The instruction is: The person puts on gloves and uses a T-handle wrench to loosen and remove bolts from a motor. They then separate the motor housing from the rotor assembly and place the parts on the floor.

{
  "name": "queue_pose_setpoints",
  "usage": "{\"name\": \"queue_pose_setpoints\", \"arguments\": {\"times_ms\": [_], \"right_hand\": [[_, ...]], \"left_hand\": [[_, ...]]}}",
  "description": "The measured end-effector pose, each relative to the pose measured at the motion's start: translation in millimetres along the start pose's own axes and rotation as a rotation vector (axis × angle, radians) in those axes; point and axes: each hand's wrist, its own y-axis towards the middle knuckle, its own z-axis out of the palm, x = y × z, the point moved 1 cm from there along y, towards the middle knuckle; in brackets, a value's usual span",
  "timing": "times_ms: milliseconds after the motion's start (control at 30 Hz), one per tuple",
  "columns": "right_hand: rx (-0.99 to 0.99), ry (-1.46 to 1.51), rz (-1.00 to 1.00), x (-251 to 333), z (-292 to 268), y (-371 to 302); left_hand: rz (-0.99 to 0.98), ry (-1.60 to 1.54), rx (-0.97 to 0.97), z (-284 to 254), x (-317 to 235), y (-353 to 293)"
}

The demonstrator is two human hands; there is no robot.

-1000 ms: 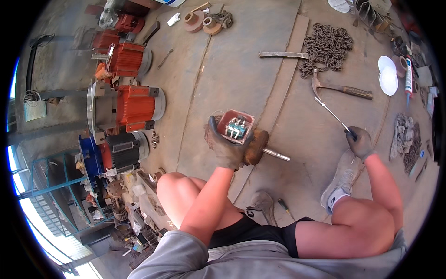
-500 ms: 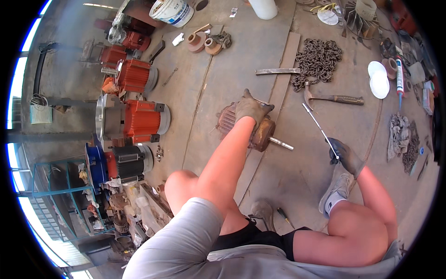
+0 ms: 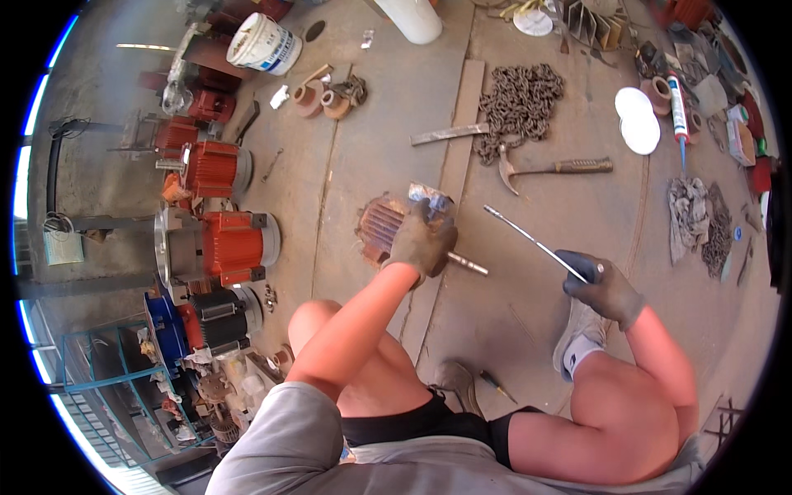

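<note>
A small rusty electric motor (image 3: 386, 223) lies on the floor in front of me, its bare metal shaft (image 3: 469, 263) pointing right. My left hand (image 3: 425, 235), in a dark work glove, is closed over the shaft end of the motor and hides part of it. At the motor's far side shows a pale box-like part (image 3: 431, 195), partly behind my fingers. My right hand (image 3: 604, 287), also gloved, is closed round one end of a slim silver rod-shaped tool (image 3: 532, 238). The rod slants up and left over the floor, apart from the motor; a thicker tip is at its far end.
Beyond lie a hammer (image 3: 561, 167), a heap of rusty chain (image 3: 520, 99) and a flat metal bar (image 3: 450, 134). Red motors (image 3: 238, 246) line the left side. A screwdriver (image 3: 497, 386) lies by my shoe. A white bucket (image 3: 264, 45) stands at the far left.
The motor has turned under my left hand, bringing its pale box-like part into view. My right hand has turned, its back now more visible, still holding the rod. The whole view has shifted slightly.
</note>
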Motion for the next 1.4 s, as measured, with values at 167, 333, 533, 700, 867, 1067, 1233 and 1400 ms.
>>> {"name": "queue_pose_setpoints", "arguments": {"times_ms": [167,333,533,700,867,1067,1233,1400], "right_hand": [[0.146,0.230,0.169,-26.4,32.9,20.2],[0.342,0.151,0.121,-39.6,70.6,37.5],[0.387,0.137,0.196,-82.0,87.1,52.4],[0.377,0.320,0.336,-92.5,88.3,47.3],[0.387,0.317,0.384,-97.1,87.3,43.5],[0.407,0.372,0.386,-102.2,85.1,42.2],[0.406,0.330,0.400,-100.4,84.1,37.7],[0.378,0.380,0.433,-98.2,86.2,34.6]], "left_hand": [[0.057,-0.207,0.313,68.3,41.1,-109.2],[-0.541,-1.271,0.392,85.7,13.3,-107.7],[-0.625,-1.220,0.455,103.4,46.7,-89.1],[-0.640,-1.188,0.416,111.0,50.2,-92.3],[-0.667,-1.177,0.403,111.3,46.8,-98.4],[-0.679,-1.183,0.409,110.2,44.1,-102.2],[-0.720,-1.145,0.425,110.8,43.5,-106.8],[-0.664,-1.135,0.431,111.8,47.1,-101.1]]}}
